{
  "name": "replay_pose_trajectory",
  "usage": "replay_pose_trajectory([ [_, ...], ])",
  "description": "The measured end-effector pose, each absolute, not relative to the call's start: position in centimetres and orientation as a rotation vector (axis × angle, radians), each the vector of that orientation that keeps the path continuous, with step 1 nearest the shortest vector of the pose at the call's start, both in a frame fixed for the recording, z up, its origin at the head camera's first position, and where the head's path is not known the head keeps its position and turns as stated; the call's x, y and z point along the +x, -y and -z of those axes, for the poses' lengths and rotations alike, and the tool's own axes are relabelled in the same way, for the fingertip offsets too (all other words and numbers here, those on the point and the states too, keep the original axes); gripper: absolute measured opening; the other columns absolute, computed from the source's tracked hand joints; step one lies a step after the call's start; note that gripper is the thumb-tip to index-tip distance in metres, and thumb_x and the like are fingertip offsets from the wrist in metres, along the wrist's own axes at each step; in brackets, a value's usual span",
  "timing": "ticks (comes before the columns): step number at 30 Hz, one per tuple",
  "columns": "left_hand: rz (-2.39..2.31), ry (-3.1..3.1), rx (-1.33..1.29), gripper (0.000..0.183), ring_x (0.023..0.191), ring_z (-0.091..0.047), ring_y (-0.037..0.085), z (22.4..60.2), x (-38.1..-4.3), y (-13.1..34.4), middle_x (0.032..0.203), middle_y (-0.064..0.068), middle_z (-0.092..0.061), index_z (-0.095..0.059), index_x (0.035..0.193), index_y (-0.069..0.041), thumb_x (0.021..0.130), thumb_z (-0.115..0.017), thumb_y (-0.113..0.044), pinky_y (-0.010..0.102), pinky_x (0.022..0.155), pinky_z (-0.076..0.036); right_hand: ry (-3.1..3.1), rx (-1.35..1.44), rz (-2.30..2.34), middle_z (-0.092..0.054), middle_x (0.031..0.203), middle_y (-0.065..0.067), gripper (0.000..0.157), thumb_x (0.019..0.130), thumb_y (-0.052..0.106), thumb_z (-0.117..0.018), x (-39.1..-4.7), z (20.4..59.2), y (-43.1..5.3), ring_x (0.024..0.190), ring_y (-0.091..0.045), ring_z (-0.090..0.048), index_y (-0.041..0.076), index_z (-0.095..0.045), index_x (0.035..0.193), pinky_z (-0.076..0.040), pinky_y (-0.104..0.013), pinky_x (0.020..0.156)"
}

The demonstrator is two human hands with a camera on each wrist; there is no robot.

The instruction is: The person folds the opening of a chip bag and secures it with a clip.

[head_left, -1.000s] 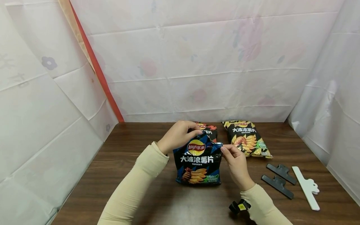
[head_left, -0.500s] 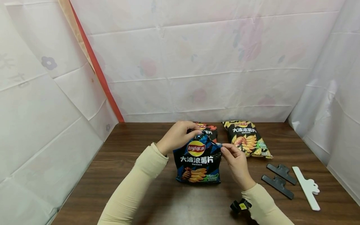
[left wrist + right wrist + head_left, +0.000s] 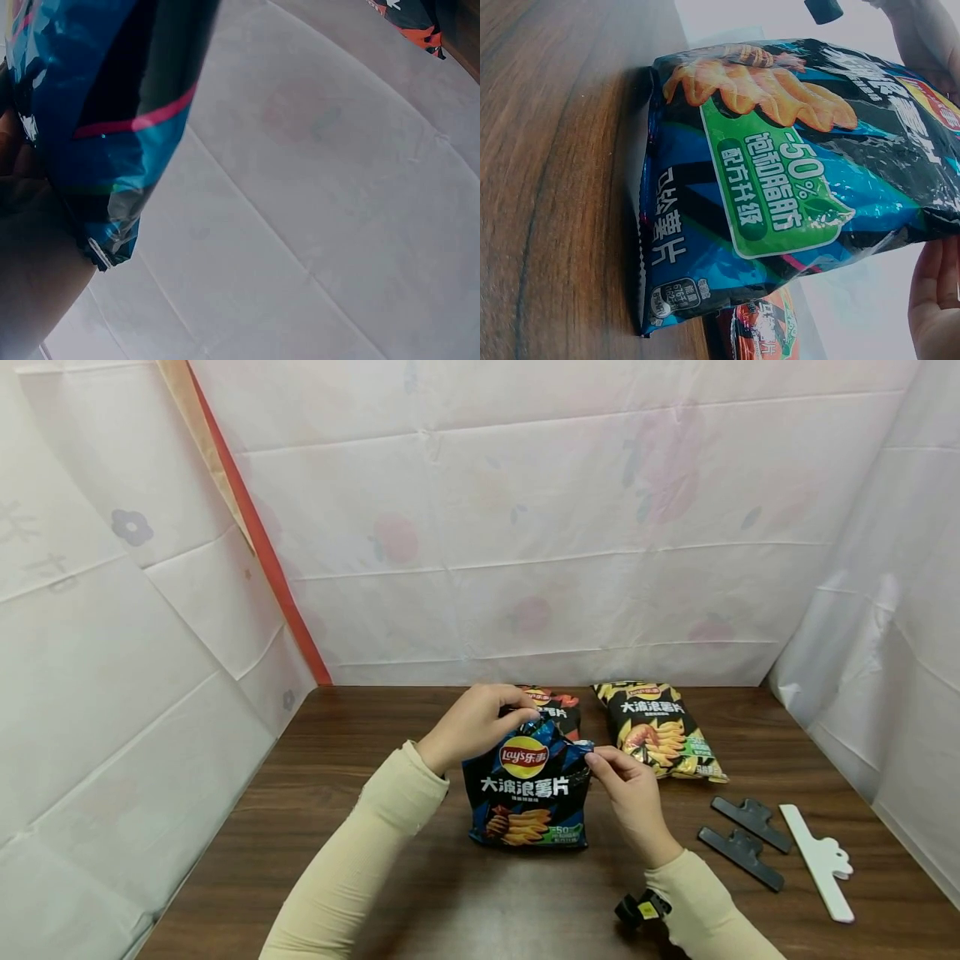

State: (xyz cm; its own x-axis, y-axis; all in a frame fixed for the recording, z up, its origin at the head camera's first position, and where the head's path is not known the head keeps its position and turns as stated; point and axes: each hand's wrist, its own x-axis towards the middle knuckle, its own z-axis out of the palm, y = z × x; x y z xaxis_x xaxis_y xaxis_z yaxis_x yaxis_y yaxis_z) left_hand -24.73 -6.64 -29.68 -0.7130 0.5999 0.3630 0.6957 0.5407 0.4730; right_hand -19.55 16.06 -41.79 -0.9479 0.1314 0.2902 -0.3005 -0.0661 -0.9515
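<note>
A blue and black bag of potato chips [image 3: 525, 793] stands upright on the wooden table in the head view, its printed front toward me. My left hand [image 3: 474, 727] pinches its top edge on the left side. At the top right corner, my right hand [image 3: 626, 793] pinches the wrapper between thumb and fingers. In the right wrist view, the bag's lower front [image 3: 780, 165] fills the middle, its bottom seam along the table. The left wrist view has the blue side of the bag [image 3: 142, 112] close up, with part of the left hand [image 3: 37, 247] beside it.
Behind the blue bag lies a red chip bag [image 3: 562, 710], partly hidden. To its right is a yellow chip bag [image 3: 660, 731]. Two black clips [image 3: 752, 820] and a white clip [image 3: 819, 862] lie at the right. White cloth walls [image 3: 540, 527] border the table.
Both hands keep their grip on the blue bag in almost the same place. The bag's crumpled top edge has shifted slightly.
</note>
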Motion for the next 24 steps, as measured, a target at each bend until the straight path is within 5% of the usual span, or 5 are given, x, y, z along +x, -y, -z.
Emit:
replay_pose_trajectory([
  [15,0.891,2.674,-1.129,0.015,0.086,-0.066,0.008,29.34,-24.61,6.89,0.104,0.0,-0.074,-0.074,0.103,-0.014,0.095,-0.066,-0.024,0.029,0.081,-0.054,1.945,0.217,-1.969,-0.067,0.085,0.01,0.017,0.096,0.006,-0.062,-19.38,41.68,-15.78,0.075,-0.004,-0.056,-0.008,-0.068,0.091,-0.049,-0.02,0.066],
  [24,0.853,2.775,-1.1,0.024,0.105,-0.067,0.015,28.95,-24.61,6.91,0.118,0.004,-0.071,-0.072,0.115,-0.012,0.094,-0.067,-0.022,0.035,0.092,-0.053,1.951,0.201,-2.019,-0.068,0.093,-0.001,0.012,0.096,0.011,-0.063,-19.42,41.96,-16.1,0.081,-0.005,-0.059,0.009,-0.072,0.088,-0.051,-0.019,0.072],
])
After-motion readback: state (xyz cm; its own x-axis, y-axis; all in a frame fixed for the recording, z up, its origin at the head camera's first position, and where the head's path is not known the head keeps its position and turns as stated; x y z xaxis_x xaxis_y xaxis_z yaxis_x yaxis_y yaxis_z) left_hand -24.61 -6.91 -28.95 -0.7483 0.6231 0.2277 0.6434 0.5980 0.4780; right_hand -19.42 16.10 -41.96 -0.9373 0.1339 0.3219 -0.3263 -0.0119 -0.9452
